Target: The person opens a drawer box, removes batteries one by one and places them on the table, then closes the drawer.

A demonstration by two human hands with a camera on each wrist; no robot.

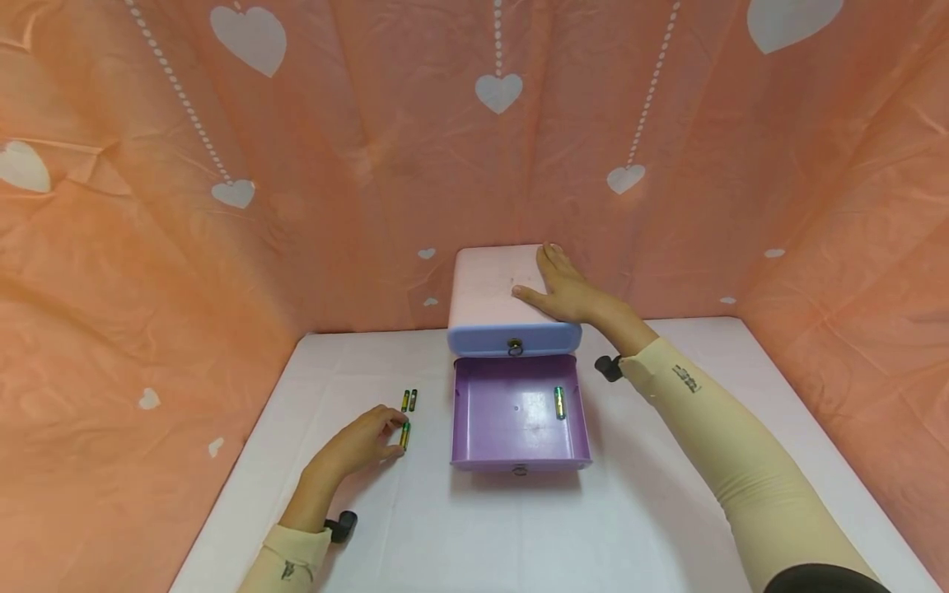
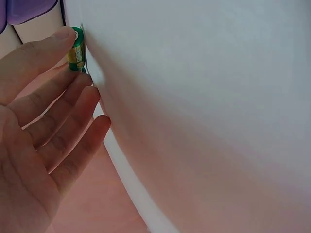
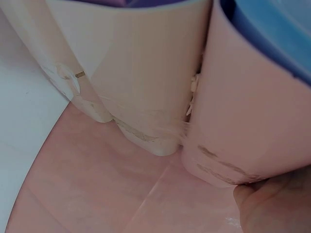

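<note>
Your left hand [image 1: 362,441] pinched a battery [image 1: 404,436], your right hand [image 1: 567,291] lay spread atop the box [image 1: 489,288], grip loose, two batteries [image 1: 413,400] lay farther, another battery [image 1: 559,403] in the near drawer [image 1: 493,424].

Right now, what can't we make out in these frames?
Head view, inside of the blue-fronted drawer: hidden by its front and the pink top.
Head view, print on the battery in the purple drawer: too small.
Right wrist view, most of the right hand: cut off by the lower right edges.

White tabletop [image 1: 630,511] — batteries [image 1: 413,400], drawer cabinet [image 1: 493,284] atop
</note>
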